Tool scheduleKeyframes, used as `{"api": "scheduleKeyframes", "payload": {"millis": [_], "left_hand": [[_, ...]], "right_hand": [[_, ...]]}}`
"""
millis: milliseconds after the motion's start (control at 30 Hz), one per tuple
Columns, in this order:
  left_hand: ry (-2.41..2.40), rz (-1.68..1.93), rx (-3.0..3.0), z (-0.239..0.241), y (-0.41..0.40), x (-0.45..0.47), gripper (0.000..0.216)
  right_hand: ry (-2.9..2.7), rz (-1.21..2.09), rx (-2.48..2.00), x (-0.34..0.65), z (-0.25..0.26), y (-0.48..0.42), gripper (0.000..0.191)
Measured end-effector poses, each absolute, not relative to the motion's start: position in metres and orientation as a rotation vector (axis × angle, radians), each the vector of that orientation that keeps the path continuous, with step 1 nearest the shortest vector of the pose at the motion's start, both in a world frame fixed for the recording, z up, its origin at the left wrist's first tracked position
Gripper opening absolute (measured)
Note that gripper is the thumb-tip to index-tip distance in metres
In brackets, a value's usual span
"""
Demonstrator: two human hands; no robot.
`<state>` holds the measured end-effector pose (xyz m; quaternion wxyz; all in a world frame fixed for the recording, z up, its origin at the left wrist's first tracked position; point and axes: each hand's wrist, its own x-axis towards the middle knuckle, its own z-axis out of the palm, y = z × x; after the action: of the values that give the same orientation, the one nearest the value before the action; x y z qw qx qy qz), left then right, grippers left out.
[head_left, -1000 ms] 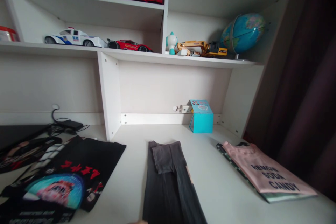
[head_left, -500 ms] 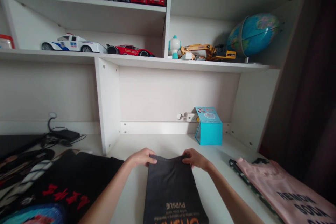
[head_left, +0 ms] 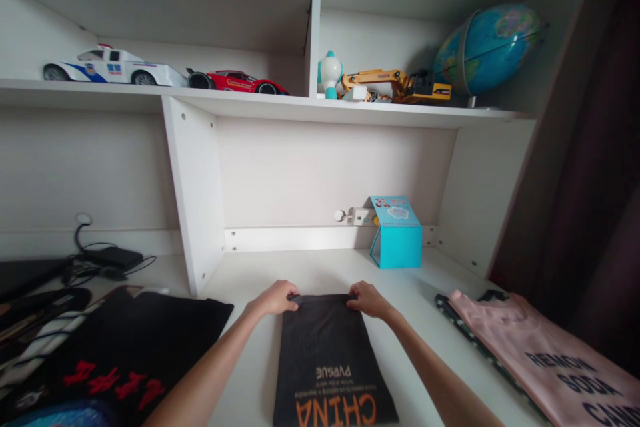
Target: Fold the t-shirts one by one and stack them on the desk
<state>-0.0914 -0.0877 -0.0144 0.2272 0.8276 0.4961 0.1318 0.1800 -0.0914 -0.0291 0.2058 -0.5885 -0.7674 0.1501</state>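
Note:
A dark grey garment [head_left: 325, 340], folded into a long narrow strip, lies on the white desktop [head_left: 260, 267]. Its orange "CHINA" print appears upside down to me, near the bottom of the view. My left hand [head_left: 277, 298] pinches the far left corner of the cloth between thumb and fingers. At the far right corner, my right hand [head_left: 370, 300] grips in the same way. The far edge is stretched straight between both hands. The garment's near end runs out of view.
On the left lies a black garment [head_left: 125, 340] with red characters; behind it are a black adapter [head_left: 113, 256] and cables. A pink shirt [head_left: 545, 347] lies on the right. A blue desk calendar [head_left: 400, 245] stands at the back, beneath a shelf [head_left: 280, 105] of toys and a globe [head_left: 493, 47].
The view has tilted down slightly, showing more of the orange print. The garment's far edge, sagging before, is now straight and flatter. Both hands keep their hold on its corners.

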Motion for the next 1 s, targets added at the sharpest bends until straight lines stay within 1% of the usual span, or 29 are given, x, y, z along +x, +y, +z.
{"api": "scheduleKeyframes", "payload": {"millis": [67, 100, 267, 333, 400, 433, 500, 567, 600, 633, 700, 767, 800, 900, 1000], "left_hand": [[1.311, 0.416, 2.367, 0.007, -0.093, -0.087, 0.02], [1.294, 0.491, 2.402, 0.022, -0.097, -0.083, 0.019], [1.189, 0.973, 2.454, 0.095, -0.128, -0.068, 0.026], [1.106, 1.08, 2.467, 0.108, -0.137, -0.067, 0.027], [1.068, 1.056, 2.496, 0.105, -0.141, -0.07, 0.033], [1.098, 0.973, 2.518, 0.098, -0.141, -0.072, 0.037], [1.292, 0.679, 2.536, 0.079, -0.14, -0.075, 0.046], [1.492, 0.388, 2.519, 0.059, -0.146, -0.071, 0.051], [1.512, 0.309, 2.523, 0.05, -0.153, -0.065, 0.05], [1.456, 0.283, 2.545, 0.043, -0.164, -0.056, 0.048], [1.166, 0.309, 2.628, 0.031, -0.191, -0.033, 0.042], [0.906, 0.277, 2.674, 0.022, -0.219, -0.009, 0.043], [0.861, 0.244, 2.692, 0.018, -0.231, 0.0, 0.045], [0.93, 0.161, 2.716, 0.007, -0.245, 0.011, 0.045], [1.066, 0.17, 2.719, -0.002, -0.23, -0.002, 0.033]], "right_hand": [[-2.112, 0.372, -1.595, 0.186, -0.006, -0.098, 0.011], [-2.086, 0.341, -1.571, 0.189, 0.009, -0.103, 0.011], [-1.908, 0.098, -1.377, 0.205, 0.084, -0.161, 0.023], [-1.87, -0.034, -1.261, 0.202, 0.099, -0.198, 0.023], [-1.961, -0.064, -1.187, 0.195, 0.102, -0.234, 0.025], [-2.062, 0.001, -1.171, 0.192, 0.101, -0.249, 0.029], [-2.26, 0.245, -1.141, 0.189, 0.093, -0.268, 0.037], [-2.33, 0.458, -1.149, 0.193, 0.078, -0.269, 0.035], [-2.314, 0.494, -1.178, 0.197, 0.069, -0.263, 0.031], [-2.283, 0.479, -1.22, 0.202, 0.058, -0.255, 0.029], [-2.238, 0.401, -1.3, 0.213, 0.032, -0.233, 0.03], [-2.264, 0.376, -1.356, 0.221, 0.006, -0.216, 0.035], [-2.294, 0.375, -1.381, 0.223, -0.006, -0.211, 0.037], [-2.331, 0.277, -1.519, 0.221, -0.03, -0.218, 0.039], [-2.288, 0.126, -1.66, 0.208, -0.035, -0.249, 0.037]]}}
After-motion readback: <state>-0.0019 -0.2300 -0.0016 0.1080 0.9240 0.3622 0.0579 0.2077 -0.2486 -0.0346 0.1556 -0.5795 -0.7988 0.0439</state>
